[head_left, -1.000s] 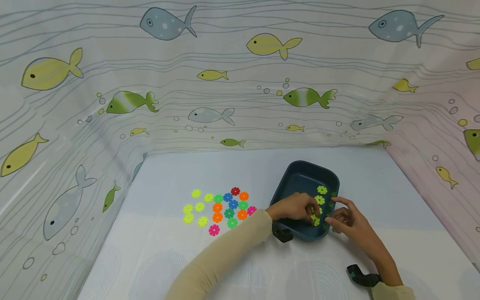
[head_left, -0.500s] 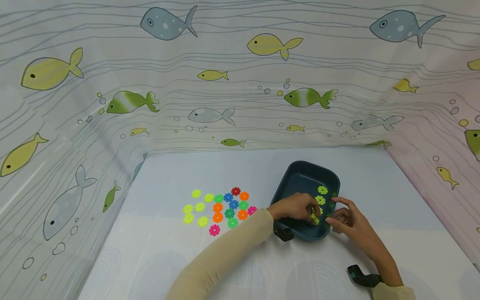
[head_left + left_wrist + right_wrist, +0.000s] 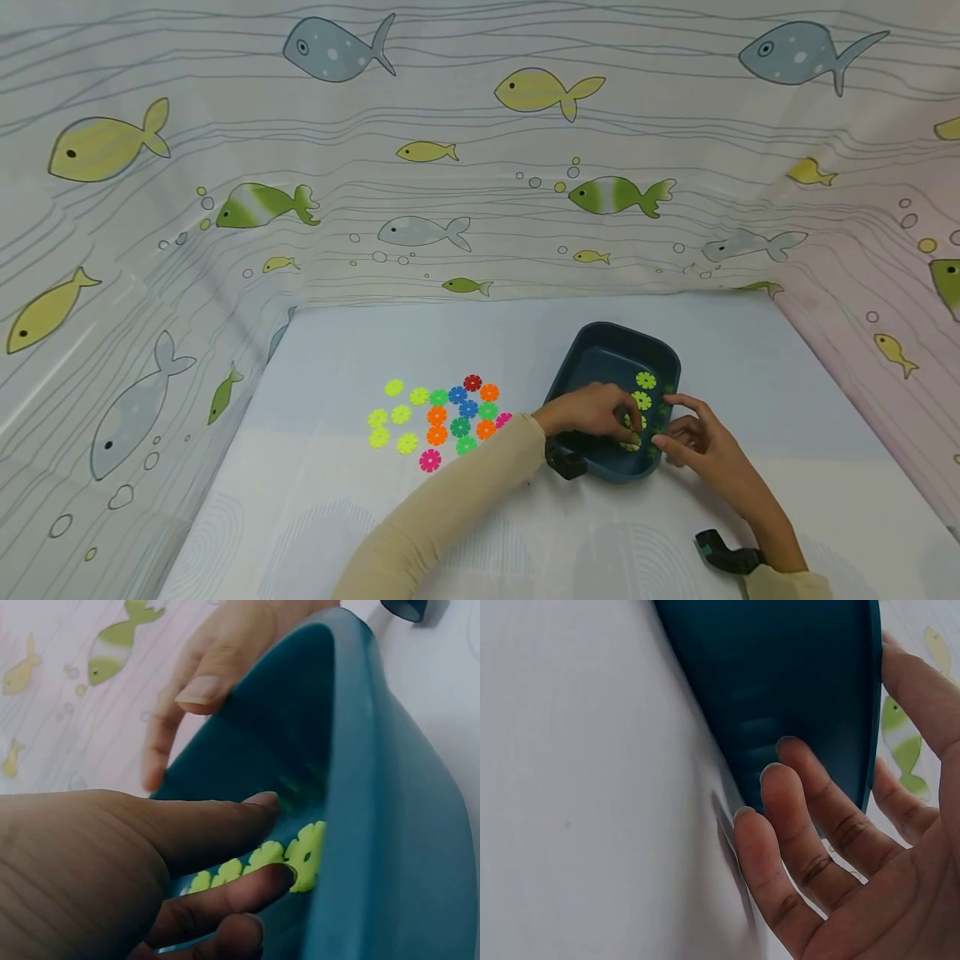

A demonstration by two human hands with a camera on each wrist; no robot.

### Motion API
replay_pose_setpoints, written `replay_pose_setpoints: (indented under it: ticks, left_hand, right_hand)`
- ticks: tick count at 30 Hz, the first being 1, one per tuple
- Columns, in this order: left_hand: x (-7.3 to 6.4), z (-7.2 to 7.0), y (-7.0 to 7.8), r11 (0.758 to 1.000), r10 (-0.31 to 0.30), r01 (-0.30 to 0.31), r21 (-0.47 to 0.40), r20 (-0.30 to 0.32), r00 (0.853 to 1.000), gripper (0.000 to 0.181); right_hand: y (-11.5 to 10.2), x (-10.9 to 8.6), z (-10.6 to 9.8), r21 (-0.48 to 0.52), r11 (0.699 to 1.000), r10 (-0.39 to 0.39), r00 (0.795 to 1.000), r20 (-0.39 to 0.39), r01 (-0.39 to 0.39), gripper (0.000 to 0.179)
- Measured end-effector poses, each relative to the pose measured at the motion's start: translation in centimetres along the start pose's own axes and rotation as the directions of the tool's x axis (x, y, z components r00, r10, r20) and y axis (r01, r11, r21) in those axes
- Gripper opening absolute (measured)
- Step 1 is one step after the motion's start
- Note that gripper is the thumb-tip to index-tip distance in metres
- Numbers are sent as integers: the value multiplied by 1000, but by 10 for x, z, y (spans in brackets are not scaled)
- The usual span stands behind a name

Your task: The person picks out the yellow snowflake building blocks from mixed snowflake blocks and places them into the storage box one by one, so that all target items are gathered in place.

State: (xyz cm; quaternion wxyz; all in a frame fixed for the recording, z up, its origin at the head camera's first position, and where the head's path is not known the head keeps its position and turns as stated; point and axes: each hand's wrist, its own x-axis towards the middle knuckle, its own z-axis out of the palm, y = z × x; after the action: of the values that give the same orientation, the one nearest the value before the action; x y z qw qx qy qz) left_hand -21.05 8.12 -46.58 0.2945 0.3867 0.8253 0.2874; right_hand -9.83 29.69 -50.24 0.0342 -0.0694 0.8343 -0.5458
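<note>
In the head view, a dark blue tray (image 3: 591,360) stands on the right half of the table. Several yellow notched snowflake discs (image 3: 646,380) form a row along its right inner side. My left hand (image 3: 592,410) reaches inside, over the near end of that row. In the left wrist view its thumb and index finger are parted, beside the nearest yellow disc (image 3: 306,856), with nothing pinched. My right hand (image 3: 701,442) touches the tray's right rim with thumb and index fingertips. Its other fingers (image 3: 780,799) lie loosely bent beside the outer wall.
Left of the tray lie several loose discs: yellow (image 3: 401,414), orange (image 3: 437,435), blue (image 3: 468,408), green (image 3: 460,427), pink (image 3: 430,460) and one dark red disc (image 3: 472,382). A fish-printed curtain (image 3: 420,192) borders the table behind and at both sides.
The left fingers have shifted slightly and let go of the nearest yellow disc, which now lies flatter in the tray. The right hand and tray have not visibly moved.
</note>
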Motion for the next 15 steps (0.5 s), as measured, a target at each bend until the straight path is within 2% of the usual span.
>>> replay_pose_setpoints:
  ticks: [8,15]
  left_hand:
    - [-14,-12,-8,994,79,-82,-67,-51,996,18]
    - [-36,-27,-17,970,161,-180,-162,-123,979,19]
  right_hand:
    - [2,1,1,14,999,-32,999,3,32,70]
    - [1,1,2,5,1000,-23,1000,-2,23,70]
